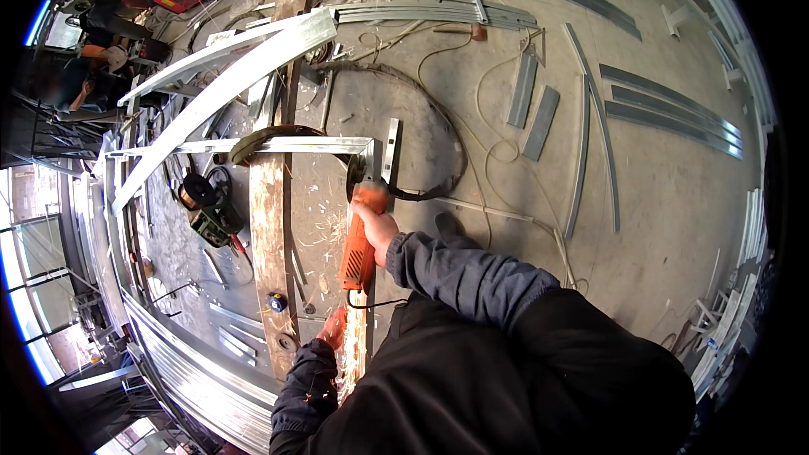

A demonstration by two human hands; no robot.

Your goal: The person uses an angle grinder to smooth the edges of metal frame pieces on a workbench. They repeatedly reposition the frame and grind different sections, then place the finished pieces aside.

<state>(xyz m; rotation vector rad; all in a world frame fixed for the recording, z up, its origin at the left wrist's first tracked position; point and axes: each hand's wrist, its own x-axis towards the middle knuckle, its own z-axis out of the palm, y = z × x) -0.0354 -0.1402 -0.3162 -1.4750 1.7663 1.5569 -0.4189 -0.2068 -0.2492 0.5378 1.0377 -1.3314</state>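
My right hand (377,227) is wrapped round the orange body of an angle grinder (357,254). The grinder's dark disc (354,179) stands at the corner of a metal tube frame (324,145). Bright sparks (352,360) stream back toward me, past my left hand (334,329). That hand is low beside the grinder's tail and power cord, near a wooden plank (271,261); its fingers are mostly hidden by glare and the angle. A black cable or hose (459,139) loops on the floor beyond the frame corner.
Long metal strips (223,101) cross the plank on the far left. A tape measure (275,302) lies on the plank. A green-and-black machine (212,212) stands left of it. Metal profiles (670,118) lie on the floor at right. Another person (80,88) is at upper left.
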